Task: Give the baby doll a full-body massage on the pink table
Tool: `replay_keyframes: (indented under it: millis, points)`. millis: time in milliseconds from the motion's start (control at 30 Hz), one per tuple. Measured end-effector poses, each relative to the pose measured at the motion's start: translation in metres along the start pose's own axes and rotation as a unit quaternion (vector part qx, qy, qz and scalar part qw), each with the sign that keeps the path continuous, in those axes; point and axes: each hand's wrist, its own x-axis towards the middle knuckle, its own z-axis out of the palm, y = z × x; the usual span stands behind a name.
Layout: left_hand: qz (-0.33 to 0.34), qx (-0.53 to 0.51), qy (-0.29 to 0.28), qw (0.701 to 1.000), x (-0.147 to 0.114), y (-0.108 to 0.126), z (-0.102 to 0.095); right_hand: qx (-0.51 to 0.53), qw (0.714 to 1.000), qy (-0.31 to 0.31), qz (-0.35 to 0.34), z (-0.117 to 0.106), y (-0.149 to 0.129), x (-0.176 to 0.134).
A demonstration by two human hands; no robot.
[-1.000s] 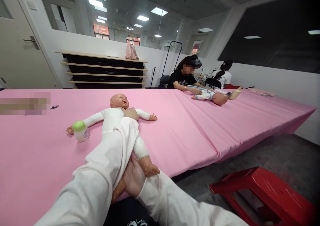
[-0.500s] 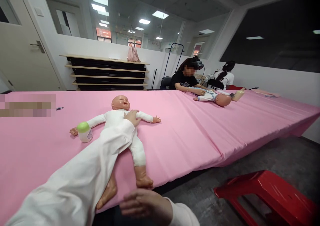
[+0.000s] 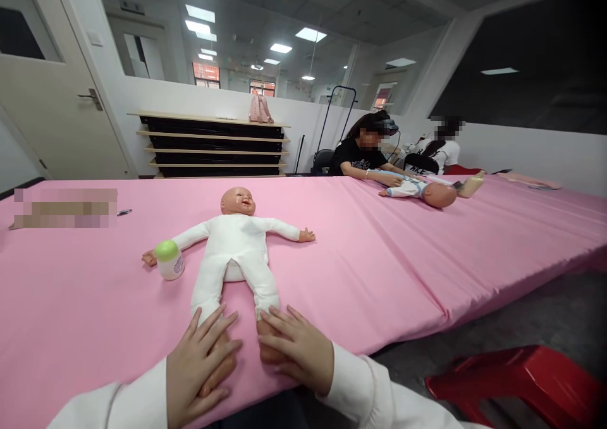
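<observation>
On its back on the pink table cover (image 3: 341, 271) lies a baby doll (image 3: 237, 242) with a white cloth body, its arms spread and its feet toward me. My left hand (image 3: 196, 366) rests over the doll's lower leg and foot on the left, fingers spread. Over the other lower leg and foot lies my right hand (image 3: 301, 347), its fingers also apart. Both hands partly hide the doll's feet. A small white jar with a green lid (image 3: 169, 261) stands beside the doll's hand on the left.
Across the table a person in black (image 3: 363, 157) handles another doll (image 3: 439, 195), with a bottle (image 3: 472, 184) near it. A red stool (image 3: 521, 378) stands at the right. Behind are a shelf stack (image 3: 213, 144) and a pink backpack (image 3: 260, 109).
My left hand has come back from the doll's chest to its leg on the left. My right hand has moved from the table edge onto the other leg.
</observation>
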Motion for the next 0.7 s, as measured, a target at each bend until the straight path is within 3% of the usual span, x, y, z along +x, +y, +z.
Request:
replay_keyframes:
  millis: [100, 200, 267, 333, 400, 467, 500, 533, 600, 700]
  points:
    - [-0.023, -0.029, -0.012, 0.999, 0.014, -0.012, 0.010, -0.017, 1.000, -0.006, 0.020, -0.009, 0.005, 0.017]
    - [-0.028, -0.147, -0.002, 0.989, 0.015, -0.019, 0.006, 0.001, 1.000, -0.010, 0.027, -0.020, 0.006, 0.017]
    - [-0.053, -0.271, 0.030, 0.961, 0.017, -0.025, -0.004, 0.053, 0.998, 0.001, 0.029, -0.033, 0.008, 0.017]
    - [-0.151, -0.378, 0.086, 0.909, 0.029, -0.035, -0.015, 0.139, 0.986, 0.071, 0.050, -0.050, 0.015, 0.024]
    - [-0.303, -0.426, 0.150, 0.840, 0.053, -0.054, -0.019, 0.238, 0.948, 0.189, 0.097, -0.066, 0.028, 0.047]
    - [-0.408, -0.424, 0.206, 0.782, 0.083, -0.081, -0.013, 0.318, 0.898, 0.260, 0.160, -0.076, 0.043, 0.083]
    - [-0.452, -0.414, 0.201, 0.765, 0.097, -0.095, -0.006, 0.348, 0.876, 0.277, 0.187, -0.077, 0.052, 0.104]
    - [-0.468, -0.409, 0.187, 0.761, 0.108, -0.108, 0.003, 0.372, 0.860, 0.281, 0.207, -0.074, 0.060, 0.123]
    - [-0.485, -0.396, 0.192, 0.756, 0.123, -0.127, 0.023, 0.409, 0.838, 0.311, 0.182, -0.063, 0.074, 0.156]
    - [-0.469, -0.455, 0.184, 0.734, 0.127, -0.137, 0.045, 0.486, 0.800, 0.319, 0.149, -0.042, 0.088, 0.181]
